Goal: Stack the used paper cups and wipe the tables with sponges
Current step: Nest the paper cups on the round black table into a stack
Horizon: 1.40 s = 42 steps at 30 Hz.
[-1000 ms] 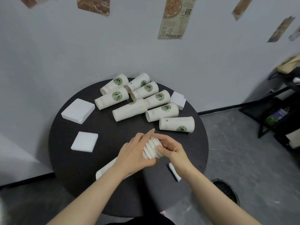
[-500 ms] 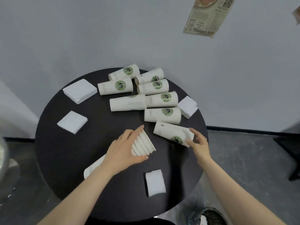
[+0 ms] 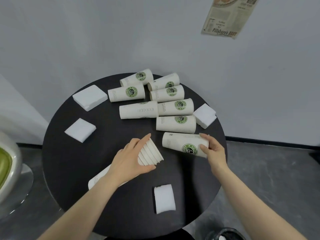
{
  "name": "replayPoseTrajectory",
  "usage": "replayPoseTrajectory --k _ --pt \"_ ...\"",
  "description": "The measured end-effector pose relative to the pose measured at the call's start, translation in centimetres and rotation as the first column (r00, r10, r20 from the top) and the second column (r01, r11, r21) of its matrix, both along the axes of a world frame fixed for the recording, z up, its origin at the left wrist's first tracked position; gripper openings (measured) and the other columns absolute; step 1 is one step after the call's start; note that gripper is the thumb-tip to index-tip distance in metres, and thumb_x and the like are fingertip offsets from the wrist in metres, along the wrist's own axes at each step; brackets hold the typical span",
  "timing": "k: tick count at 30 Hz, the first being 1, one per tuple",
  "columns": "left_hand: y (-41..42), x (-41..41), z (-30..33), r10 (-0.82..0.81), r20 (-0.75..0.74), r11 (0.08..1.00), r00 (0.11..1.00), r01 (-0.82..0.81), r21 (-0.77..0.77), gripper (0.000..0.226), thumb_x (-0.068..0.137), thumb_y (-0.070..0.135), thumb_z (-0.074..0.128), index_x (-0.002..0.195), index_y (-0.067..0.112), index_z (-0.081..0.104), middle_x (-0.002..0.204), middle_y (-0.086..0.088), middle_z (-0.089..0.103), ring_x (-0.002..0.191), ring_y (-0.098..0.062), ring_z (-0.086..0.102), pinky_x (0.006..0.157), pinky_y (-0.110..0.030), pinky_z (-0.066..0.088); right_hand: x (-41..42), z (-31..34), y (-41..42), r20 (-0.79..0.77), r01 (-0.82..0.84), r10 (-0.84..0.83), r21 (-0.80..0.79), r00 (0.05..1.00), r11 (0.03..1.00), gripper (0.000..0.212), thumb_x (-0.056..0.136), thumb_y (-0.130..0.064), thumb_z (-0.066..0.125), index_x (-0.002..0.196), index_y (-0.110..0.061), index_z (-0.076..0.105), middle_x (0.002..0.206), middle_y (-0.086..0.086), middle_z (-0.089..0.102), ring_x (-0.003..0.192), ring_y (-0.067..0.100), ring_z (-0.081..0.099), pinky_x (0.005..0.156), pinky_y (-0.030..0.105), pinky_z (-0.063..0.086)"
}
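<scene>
On a round black table [image 3: 72, 163], my left hand [image 3: 129, 161] grips a lying stack of nested white paper cups [image 3: 151, 154]; the stack's base pokes out under my forearm. My right hand [image 3: 212, 149] closes around the wide rim end of a single white cup with a green logo [image 3: 180, 143], which lies on its side nearest me. Several more logo cups [image 3: 175, 124] lie on their sides in a cluster toward the wall. White sponges rest at the far left [image 3: 89, 99], the left [image 3: 80, 129], the right [image 3: 205, 115] and the near edge [image 3: 164, 198].
The table stands against a pale wall with a newspaper clipping [image 3: 226, 16] taped up. A metal-and-green seat [image 3: 7, 163] sits at the left. A dark bin [image 3: 223, 233] is on the grey floor at bottom right.
My right hand left the stack, reached right and took hold of the nearest single cup's rim end. My left hand kept the stack. The view has swung left and closer.
</scene>
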<state>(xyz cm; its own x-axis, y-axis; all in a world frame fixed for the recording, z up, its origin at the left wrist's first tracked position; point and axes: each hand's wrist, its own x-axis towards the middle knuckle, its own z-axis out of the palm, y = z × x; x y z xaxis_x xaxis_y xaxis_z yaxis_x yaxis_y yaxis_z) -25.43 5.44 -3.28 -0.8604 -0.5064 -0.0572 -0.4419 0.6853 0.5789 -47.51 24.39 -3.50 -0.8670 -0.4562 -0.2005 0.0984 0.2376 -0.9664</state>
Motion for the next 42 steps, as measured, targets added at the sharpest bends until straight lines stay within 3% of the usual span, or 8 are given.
replayPoseTrajectory --k 5,9,13,21,27,32,35,42 --pt "-0.2 -0.3 -0.3 -0.054 0.027 0.997 0.998 0.056 -0.049 0.1 0.071 0.064 0.065 0.148 0.046 0.003 0.133 0.015 0.033 0.114 -0.009 0.046 0.089 -0.027 0.039 0.9 3.2 -0.6 -0.057 -0.047 0.039 -0.143 0.998 0.989 0.044 0.086 0.011 0.055 0.107 -0.026 0.067 0.12 -0.008 0.066 0.101 0.006 0.064 0.085 0.02 0.051" --pt "-0.8 0.0 0.0 -0.05 0.033 0.997 0.998 0.051 -0.057 0.099 0.071 0.063 0.064 0.148 0.046 0.003 0.132 0.015 0.033 0.113 -0.008 0.045 0.089 -0.027 0.038 1.9 5.0 -1.3 -0.06 -0.078 0.066 -0.233 0.996 0.969 0.041 0.086 0.012 0.055 0.111 -0.019 0.066 0.11 -0.017 0.069 0.105 0.001 0.063 0.081 0.014 0.05" --pt "-1.4 0.6 0.1 -0.006 0.014 1.0 1.0 0.006 -0.009 0.1 0.069 0.061 0.066 0.147 0.046 0.006 0.128 0.014 0.036 0.109 -0.009 0.048 0.086 -0.029 0.042 3.2 5.3 -2.0 -0.087 -0.168 0.152 -0.216 0.984 0.962 0.039 0.087 0.01 0.056 0.113 -0.019 0.065 0.107 -0.011 0.071 0.103 0.005 0.065 0.083 0.018 0.051" --pt "-1.4 1.7 0.1 0.106 -0.035 0.994 0.994 -0.106 0.006 0.105 0.068 0.058 0.07 0.149 0.042 0.006 0.132 0.013 0.036 0.113 -0.009 0.048 0.09 -0.031 0.044 4.0 5.3 -2.9 -0.13 -0.273 0.252 -0.173 0.959 0.946 0.037 0.088 0.013 0.053 0.114 -0.011 0.064 0.093 -0.011 0.071 0.085 -0.002 0.066 0.069 0.011 0.05" --pt "0.1 1.2 0.1 0.092 -0.054 0.995 0.994 -0.094 -0.036 0.103 0.068 0.059 0.068 0.149 0.041 0.008 0.134 0.013 0.035 0.114 -0.009 0.048 0.09 -0.03 0.041 4.3 4.8 -3.7 -0.138 -0.377 0.359 -0.14 0.923 0.916 0.04 0.088 0.011 0.054 0.109 -0.02 0.067 0.093 -0.008 0.071 0.089 0.008 0.063 0.079 0.023 0.051" --pt "0.5 0.5 -0.2 0.031 -0.031 0.997 0.999 -0.033 -0.07 0.102 0.07 0.063 0.065 0.149 0.042 0.004 0.135 0.014 0.031 0.118 -0.007 0.043 0.095 -0.029 0.038 6.5 3.4 -5.5 -0.086 -0.46 0.452 -0.192 0.888 0.867 0.032 0.085 0.01 0.056 0.108 -0.011 0.064 0.09 -0.01 0.07 0.081 0.004 0.062 0.068 0.016 0.05" --pt "0.4 -0.4 -0.4 0.017 -0.025 0.997 1.0 -0.019 -0.077 0.103 0.071 0.064 0.063 0.149 0.042 -0.001 0.136 0.014 0.029 0.121 -0.007 0.041 0.096 -0.029 0.037 8.0 1.9 -6.6 -0.066 -0.49 0.487 -0.185 0.871 0.852 0.032 0.079 -0.004 0.053 0.108 -0.012 0.065 0.1 -0.012 0.07 0.092 0.002 0.062 0.076 0.018 0.049" --pt "-0.1 -2.4 -1.0 0.042 0.031 0.998 0.999 -0.041 -0.037 0.111 0.068 0.066 0.064 0.15 0.038 -0.005 0.14 0.014 0.029 0.127 -0.008 0.038 0.097 -0.03 0.037 9.2 0.5 -7.8 -0.019 -0.482 0.486 -0.173 0.874 0.859 0.035 0.084 -0.006 0.048 0.11 -0.02 0.066 0.112 -0.005 0.069 0.109 0.009 0.061 0.089 0.016 0.044"
